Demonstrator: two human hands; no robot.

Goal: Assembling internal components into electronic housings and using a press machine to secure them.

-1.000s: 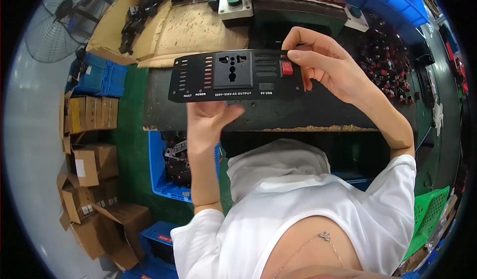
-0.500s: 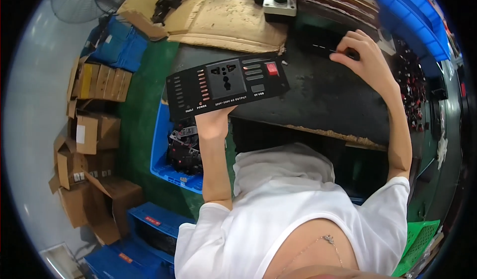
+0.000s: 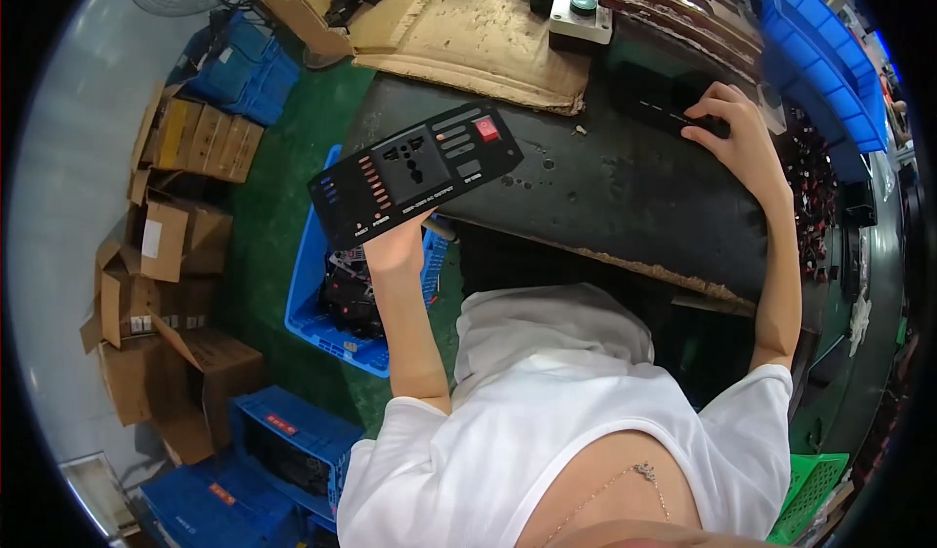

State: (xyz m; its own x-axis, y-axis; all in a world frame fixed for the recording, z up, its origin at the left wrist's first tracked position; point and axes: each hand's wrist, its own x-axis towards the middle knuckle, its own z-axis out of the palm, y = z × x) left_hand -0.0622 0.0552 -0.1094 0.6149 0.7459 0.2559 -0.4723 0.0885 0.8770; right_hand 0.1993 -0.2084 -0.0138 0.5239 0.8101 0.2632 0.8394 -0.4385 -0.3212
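My left hand (image 3: 395,247) is closed on the lower edge of a black panel (image 3: 352,196) and holds it tilted above the table's left edge. The panel has a socket in the middle, rows of slots and a red rocker switch (image 3: 486,128) at its upper right end. Most of the left fingers are behind the panel. At the back right of the table, my right hand (image 3: 737,128) pinches the end of a dark piece (image 3: 652,109) with small white marks. Its full shape is lost against the dark tabletop.
A cardboard sheet (image 3: 478,45) and a green-button box (image 3: 582,19) are at the back of the black table (image 3: 605,187). A blue crate (image 3: 342,338) with black parts stands below the left forearm. Cartons (image 3: 181,241) and blue bins (image 3: 283,450) line the left; a blue tray (image 3: 815,50) is back right.
The black panel has moved left with my left hand, and its right end has tipped further up. The right hand stays at the back right, with its fingers now less curled.
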